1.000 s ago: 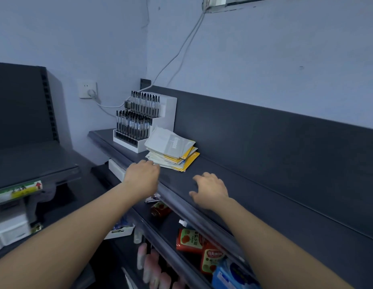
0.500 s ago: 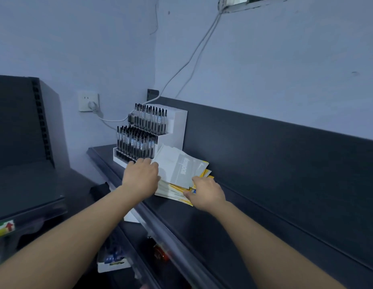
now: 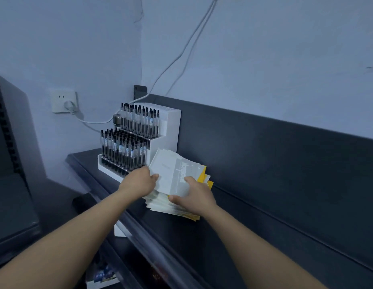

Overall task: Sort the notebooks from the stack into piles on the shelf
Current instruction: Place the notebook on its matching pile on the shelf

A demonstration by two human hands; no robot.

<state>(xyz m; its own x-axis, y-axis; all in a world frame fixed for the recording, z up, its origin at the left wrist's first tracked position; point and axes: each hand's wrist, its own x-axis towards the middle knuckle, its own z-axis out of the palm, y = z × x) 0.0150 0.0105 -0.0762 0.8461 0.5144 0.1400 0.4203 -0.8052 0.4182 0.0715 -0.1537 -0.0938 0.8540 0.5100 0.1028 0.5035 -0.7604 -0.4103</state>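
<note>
Hands on notebook stack (image 3: 174, 207), left end of shelf (image 3: 233, 238).
Left hand (image 3: 139, 181) pinches left edge of top notebook (image 3: 172, 174); right hand (image 3: 197, 198) apparently grips its near edge.

A small stationery shop: dark metal retail shelving (image 3: 233, 236) runs across the frame, with a white tiered display of pens (image 3: 137, 140) at centre left and packaged goods (image 3: 102, 276) below.

I face a corner where a left wall (image 3: 66, 49) meets a right wall (image 3: 275, 49), both pale. A socket (image 3: 64, 100) on the left wall holds a plug (image 3: 69, 105), and its lead (image 3: 93, 122) runs toward a white pen rack (image 3: 166, 130). Two cables (image 3: 181, 57) hang down the right wall. The dark shelf (image 3: 202, 243) has a dark back panel (image 3: 285, 163). Another dark unit (image 3: 12, 184) stands on my left.
</note>
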